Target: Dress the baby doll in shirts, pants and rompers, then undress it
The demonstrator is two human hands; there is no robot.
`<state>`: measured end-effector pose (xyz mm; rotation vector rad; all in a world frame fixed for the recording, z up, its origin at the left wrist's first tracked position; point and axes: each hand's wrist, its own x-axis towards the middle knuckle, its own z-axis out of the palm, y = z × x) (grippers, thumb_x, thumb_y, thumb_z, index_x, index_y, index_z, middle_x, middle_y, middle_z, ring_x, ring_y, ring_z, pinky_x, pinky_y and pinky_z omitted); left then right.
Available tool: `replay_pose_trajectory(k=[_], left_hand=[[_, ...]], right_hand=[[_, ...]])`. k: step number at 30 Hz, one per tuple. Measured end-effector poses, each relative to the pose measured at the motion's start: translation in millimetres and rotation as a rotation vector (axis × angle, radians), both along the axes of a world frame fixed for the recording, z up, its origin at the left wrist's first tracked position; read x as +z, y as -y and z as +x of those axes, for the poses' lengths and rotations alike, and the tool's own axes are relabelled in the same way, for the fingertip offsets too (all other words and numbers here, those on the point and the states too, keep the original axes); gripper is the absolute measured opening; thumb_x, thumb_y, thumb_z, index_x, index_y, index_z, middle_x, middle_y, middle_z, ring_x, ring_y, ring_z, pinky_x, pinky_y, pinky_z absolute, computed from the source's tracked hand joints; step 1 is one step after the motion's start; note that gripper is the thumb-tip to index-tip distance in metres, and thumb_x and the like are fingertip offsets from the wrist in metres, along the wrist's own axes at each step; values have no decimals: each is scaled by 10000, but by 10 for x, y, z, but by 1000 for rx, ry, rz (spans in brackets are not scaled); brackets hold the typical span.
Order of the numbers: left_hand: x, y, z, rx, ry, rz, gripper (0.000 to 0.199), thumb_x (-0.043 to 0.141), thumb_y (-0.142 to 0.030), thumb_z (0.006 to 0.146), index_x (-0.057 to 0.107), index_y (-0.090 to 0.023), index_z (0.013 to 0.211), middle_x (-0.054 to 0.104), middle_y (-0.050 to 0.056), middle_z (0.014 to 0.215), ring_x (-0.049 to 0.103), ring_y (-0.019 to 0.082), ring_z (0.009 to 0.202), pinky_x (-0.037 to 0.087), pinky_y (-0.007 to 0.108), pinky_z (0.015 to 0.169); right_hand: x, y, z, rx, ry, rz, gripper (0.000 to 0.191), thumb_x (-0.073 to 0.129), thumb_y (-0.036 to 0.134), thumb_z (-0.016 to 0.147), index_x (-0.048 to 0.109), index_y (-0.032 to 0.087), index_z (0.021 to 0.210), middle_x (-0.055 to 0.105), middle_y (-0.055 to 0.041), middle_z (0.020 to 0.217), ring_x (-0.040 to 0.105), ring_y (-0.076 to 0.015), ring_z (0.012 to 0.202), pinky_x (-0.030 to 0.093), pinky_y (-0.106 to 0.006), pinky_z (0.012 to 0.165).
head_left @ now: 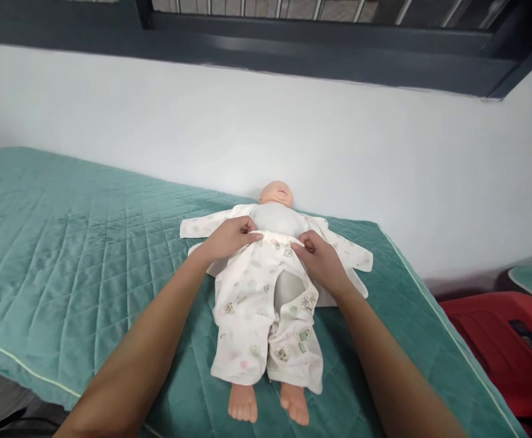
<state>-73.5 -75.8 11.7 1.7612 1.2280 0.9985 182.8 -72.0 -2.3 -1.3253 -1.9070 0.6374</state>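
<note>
A baby doll (pixel 276 193) lies on its back, head toward the wall and bare feet toward me. White patterned trousers (pixel 248 298) cover its legs, with an opening at the crotch showing grey beneath. My left hand (pixel 233 236) pinches the waistband at its left side. At the right side of the waistband, my right hand (pixel 319 257) has its fingers closed on the cloth. A white patterned top (pixel 350 249) lies spread open under the doll, sleeves out to both sides, and the torso shows pale grey.
The doll rests on a green quilted cover (pixel 87 267). Behind it stands a white wall (pixel 156 121) below a dark window frame (pixel 266 48). A red plastic object (pixel 498 340) is at the right, beside the cover's edge. Dark cables lie at the bottom left.
</note>
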Motion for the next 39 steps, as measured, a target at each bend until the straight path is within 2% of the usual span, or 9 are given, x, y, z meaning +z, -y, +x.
replay_pose_trajectory(k=[4,7,10,14,19,24,31,35,39], left_hand=[[-208,-276,-44,-43,390,-295,335,739,-446,733,557,-167,765,490,-44,668,416,81,585,303,220,561],[-356,-313,-108,-52,584,-385,338,790,-412,685,589,-158,782,532,-33,693,461,82,606,359,225,601],[-387,-246,-179,-22,588,-367,330,803,-403,678,631,-152,806,579,-21,723,506,91,648,388,227,634],[-317,-158,-245,22,456,-335,319,785,-415,692,649,-150,807,605,-15,739,516,93,665,388,220,626],[-216,-90,-345,-78,187,-353,257,688,-405,765,625,-162,817,539,-44,638,432,72,569,313,203,547],[-161,-60,-419,-267,85,-402,198,641,-217,678,606,-171,867,628,-21,750,538,107,675,379,211,607],[-219,-124,-314,-96,-21,-349,109,569,-157,646,481,-192,700,574,-32,582,534,99,541,376,196,510],[-239,-143,-260,-37,-36,-395,129,537,-145,650,444,-206,715,641,12,598,596,132,539,467,228,519],[-197,-133,-224,-24,-170,-360,120,538,-134,625,540,-181,735,651,34,652,623,154,575,492,238,505]], right_hand=[[-66,-218,-25,39,-326,-201,307,641,517,806,541,228,777,555,27,730,481,-154,684,383,-273,649],[-138,-239,35,78,-589,-373,312,725,481,758,554,221,774,539,38,728,460,-128,648,382,-255,627],[-140,-189,115,73,-762,-499,298,787,408,730,565,213,770,498,52,696,422,-102,604,358,-236,581],[-86,-145,212,59,-803,-556,286,803,381,728,578,208,769,483,52,669,412,-94,582,350,-236,554],[-81,-151,401,95,-484,-521,299,782,445,738,618,213,829,556,32,736,478,-116,652,381,-244,600],[-29,-136,474,172,-75,-433,283,656,484,814,621,205,846,590,12,756,497,-135,679,379,-250,604],[54,-115,305,49,403,-264,50,539,272,781,527,224,771,580,22,710,484,-152,655,338,-274,583],[-33,-154,301,1,489,-227,107,570,254,723,470,223,703,526,30,644,438,-144,606,288,-277,548],[-28,-155,297,52,447,-251,107,547,268,759,475,224,692,532,26,653,441,-147,616,303,-279,556]])
